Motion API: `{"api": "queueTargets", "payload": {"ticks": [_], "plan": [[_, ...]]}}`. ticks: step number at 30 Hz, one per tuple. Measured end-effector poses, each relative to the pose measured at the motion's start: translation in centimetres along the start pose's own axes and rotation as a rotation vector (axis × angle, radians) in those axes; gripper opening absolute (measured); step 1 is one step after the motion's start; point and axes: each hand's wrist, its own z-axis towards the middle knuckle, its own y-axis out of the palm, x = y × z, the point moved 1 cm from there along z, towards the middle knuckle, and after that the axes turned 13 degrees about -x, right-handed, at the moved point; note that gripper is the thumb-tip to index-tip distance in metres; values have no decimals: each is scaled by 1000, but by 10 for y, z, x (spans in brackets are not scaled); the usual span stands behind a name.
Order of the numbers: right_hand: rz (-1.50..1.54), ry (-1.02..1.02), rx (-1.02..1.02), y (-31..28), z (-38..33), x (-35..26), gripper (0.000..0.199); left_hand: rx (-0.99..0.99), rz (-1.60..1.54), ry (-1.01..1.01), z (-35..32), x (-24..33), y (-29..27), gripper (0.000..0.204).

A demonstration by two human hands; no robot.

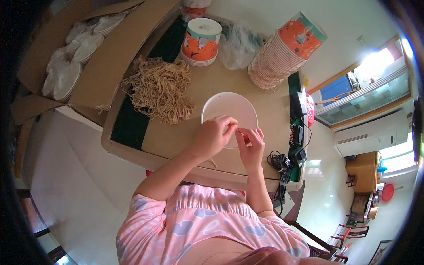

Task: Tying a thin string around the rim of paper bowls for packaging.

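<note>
My left hand [217, 134] and my right hand [251, 143] meet fingertip to fingertip over a white paper bucket [230, 102], whose open mouth faces up. Both are closed in a pinch; what lies between the fingers is too small to make out. A short end of beige cord [213, 162] shows below my left wrist, near the table's front edge. To the left lies a loose, tangled heap of beige cord [161, 88].
An orange and green paper bucket [201, 42] stands upside down behind the heap, beside a clear plastic bag [240, 46]. A tall, leaning stack of buckets [282, 55] is at back right. Black cables [280, 163] lie at the right edge. A cardboard box [104, 66] of wrapped white lids [68, 79] stands left.
</note>
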Motion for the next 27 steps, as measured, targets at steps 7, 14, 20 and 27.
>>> {"api": "queueTargets", "payload": {"ticks": [7, 14, 20, 27], "plan": [[-5, -12, 6, -1, 0, -1, 9, -36, 29, -30, 4, 4, 1, 13], [-28, -19, 12, -1, 1, 0, 8, 16, 304, -1, 5, -9, 13, 16], [-72, -70, 10, 0, 2, 3, 7, 35, 409, -16, 5, -9, 16, 17], [254, 81, -24, -9, 4, 6, 7, 6, 188, 59, 10, 12, 8, 16]]}}
